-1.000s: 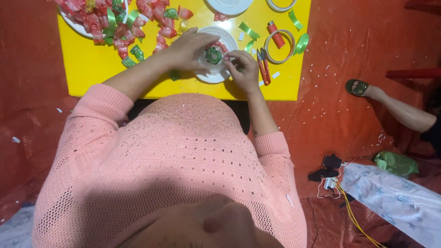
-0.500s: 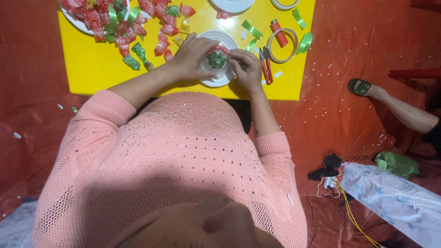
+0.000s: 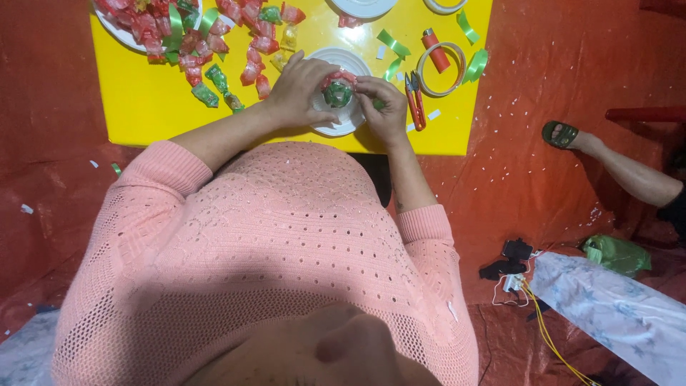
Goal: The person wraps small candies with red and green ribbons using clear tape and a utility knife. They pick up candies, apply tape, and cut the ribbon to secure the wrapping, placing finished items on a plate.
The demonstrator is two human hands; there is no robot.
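Head view, looking straight down over a pink knit sweater [image 3: 264,264] to a yellow worktop [image 3: 143,107]. Both hands meet over a small white plate [image 3: 348,126] near the worktop's 6 o'clock edge. Left hand [image 3: 300,89] cups a small red-and-green wrapped bundle [image 3: 337,91] from its 9 o'clock side; right hand [image 3: 382,104] pinches it from 3 o'clock. Hands together, fingers closed on the bundle.

Change against the two earlier frames: the bundle stays over the plate and the grip is the same; fingers have only shifted slightly around it. Judgement: the piece is being worked in place, not set down or swapped.

Loose red and green wrapped sweets [image 3: 214,43] lie heaped at 10 o'clock from the plate. Red-handled clippers [image 3: 414,100], a tape ring [image 3: 441,68] and a red lighter [image 3: 434,50] sit at 2 o'clock.

Hidden or unclear: fingers cover most of the bundle, so its make-up cannot be told. Top edge crops a second plate. Another person's sandalled foot [image 3: 564,134] shows at far 3 o'clock.
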